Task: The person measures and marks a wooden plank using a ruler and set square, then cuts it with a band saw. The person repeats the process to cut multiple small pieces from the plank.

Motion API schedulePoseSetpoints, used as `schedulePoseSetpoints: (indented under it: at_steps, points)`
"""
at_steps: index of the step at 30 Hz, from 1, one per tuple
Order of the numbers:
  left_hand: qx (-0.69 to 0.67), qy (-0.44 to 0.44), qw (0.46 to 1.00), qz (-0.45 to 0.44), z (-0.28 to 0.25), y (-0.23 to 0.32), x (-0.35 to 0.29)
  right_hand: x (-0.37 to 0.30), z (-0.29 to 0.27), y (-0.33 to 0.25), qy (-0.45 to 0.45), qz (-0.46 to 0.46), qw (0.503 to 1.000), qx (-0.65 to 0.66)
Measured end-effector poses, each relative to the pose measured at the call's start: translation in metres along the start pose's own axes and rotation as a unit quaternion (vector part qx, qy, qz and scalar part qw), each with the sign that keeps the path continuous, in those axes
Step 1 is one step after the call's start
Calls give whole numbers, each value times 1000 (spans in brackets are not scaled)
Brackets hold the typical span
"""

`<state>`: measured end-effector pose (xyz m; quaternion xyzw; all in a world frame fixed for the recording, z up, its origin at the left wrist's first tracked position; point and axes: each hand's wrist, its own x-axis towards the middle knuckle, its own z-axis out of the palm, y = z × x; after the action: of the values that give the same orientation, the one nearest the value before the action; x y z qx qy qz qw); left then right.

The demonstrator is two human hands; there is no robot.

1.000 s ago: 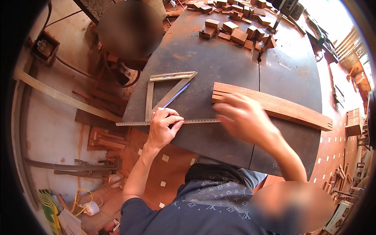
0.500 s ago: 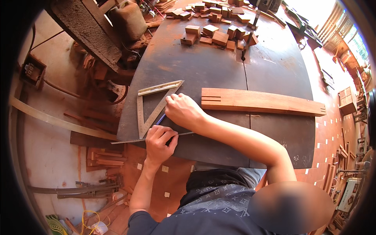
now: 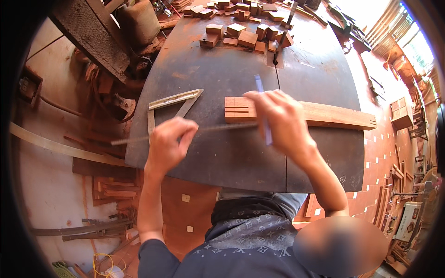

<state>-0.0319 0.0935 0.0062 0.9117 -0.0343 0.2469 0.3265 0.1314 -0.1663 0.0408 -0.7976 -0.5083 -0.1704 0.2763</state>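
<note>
My left hand [image 3: 168, 142] is closed on a thin metal ruler [image 3: 221, 128] above the near part of the dark tabletop [image 3: 218, 162]. The ruler sticks out on both sides of the hand, its right end reaching toward my other hand. Blurred by motion, my right hand [image 3: 283, 124] grips a blue pen [image 3: 259, 83] over the left part of a reddish wooden beam [image 3: 336, 115]. Dark parallel lines or slots show at the beam's left end. A triangular metal square [image 3: 175, 98] lies on the tabletop beyond my left hand, which partly hides it.
Several small wooden blocks [image 3: 248, 39] are scattered at the far side of the table. A dark upright rod [image 3: 280, 44] stands at the head of a long slit in the tabletop. Dusty machinery [image 3: 92, 39] rises at the far left; wood offcuts [image 3: 118, 187] lie below.
My right hand has moved from the triangular square rightward over the beam, with the pen. My left hand has lifted the ruler from the table's near edge, moving away from me and slightly left.
</note>
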Motion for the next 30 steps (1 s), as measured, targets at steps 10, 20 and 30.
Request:
schedulePoseSetpoints:
  at_steps: [10,20,30]
  points:
    - [-35,-119,989,-82,33,-21,85,-46,12,76,31,134,990,39]
    - [-60,-161,977,-127,34,-25,86,-50,18,74,29,202,978,31]
    - [-13,-161,980,-114,44,-16,84,-29,47,48,19,194,979,52]
